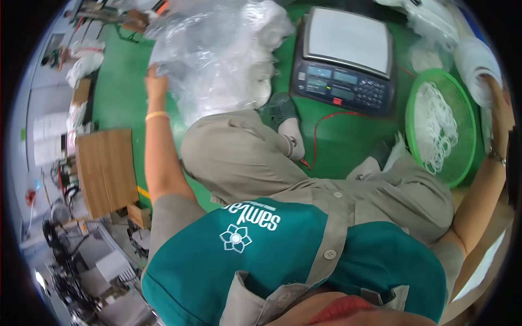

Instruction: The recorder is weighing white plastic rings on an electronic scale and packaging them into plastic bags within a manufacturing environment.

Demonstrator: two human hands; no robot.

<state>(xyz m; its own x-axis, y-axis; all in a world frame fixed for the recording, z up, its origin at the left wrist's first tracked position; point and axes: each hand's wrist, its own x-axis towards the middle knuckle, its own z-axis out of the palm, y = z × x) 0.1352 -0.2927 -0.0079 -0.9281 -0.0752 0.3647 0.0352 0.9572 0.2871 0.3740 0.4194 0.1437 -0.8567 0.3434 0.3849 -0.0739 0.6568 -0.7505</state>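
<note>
Stretched out to the left, my left hand (156,82) is closed at the edge of a big clear plastic bag (204,60). White rounded bundles (258,81) show through the plastic. At the far right, my right hand (498,98) grips the end of a white roll (474,62); the picture's dark rim hides some of its fingers. Beside that roll, a green mesh basket (412,117) leans with white loops of cord or rings (437,127) inside. A digital weighing scale (348,43) with a pale flat pan stands between my two hands, touched by neither.
My legs (244,149) are bent apart on the green floor (340,146). A red cord (316,133) trails from the scale. More clear bags (432,24) lie at the top right. Brown cardboard (106,171) and machinery (68,271) stand to the left, and another person (57,57) is farther off.
</note>
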